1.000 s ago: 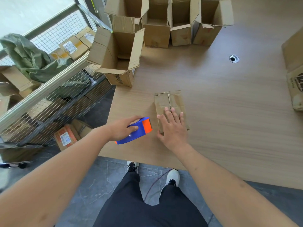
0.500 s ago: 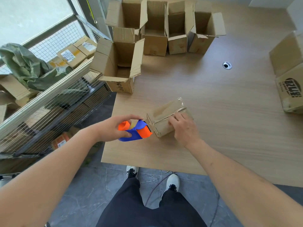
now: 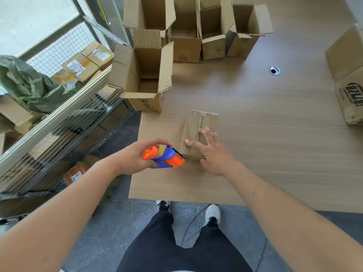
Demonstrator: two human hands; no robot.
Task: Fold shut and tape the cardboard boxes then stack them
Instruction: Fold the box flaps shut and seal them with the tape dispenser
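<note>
Wood-grain tabletop (image 3: 275,134) fills the right of our downward view; grey floor tiles and a wire cage (image 3: 59,122) lie off its left edge. Inside the cage sit labelled parcels (image 3: 86,61) and a green sack (image 3: 23,81).

Our left hand (image 3: 135,156), at the tabletop's left edge near the front, grips a blue and orange tape gun (image 3: 163,157), fingers curled over its top and thumb beneath. Its toothed orange end points right and sits just at the near left corner of a small closed box (image 3: 193,126).

That box lies flat near the front left corner of the tabletop, with clear tape along its centre seam. Our right hand (image 3: 212,152) rests on its near end, fingers straight and spread wide, holding nothing.

Behind it, at the left edge, stands an open box (image 3: 141,79) with flaps raised. Along the back edge runs a row of open boxes (image 3: 196,28). Further right we see a metal grommet (image 3: 274,70) set in the tabletop, and at the right edge a printed box (image 3: 349,91), partly out of view.

Below the front edge are our dark trousers and white shoes (image 3: 213,213).
</note>
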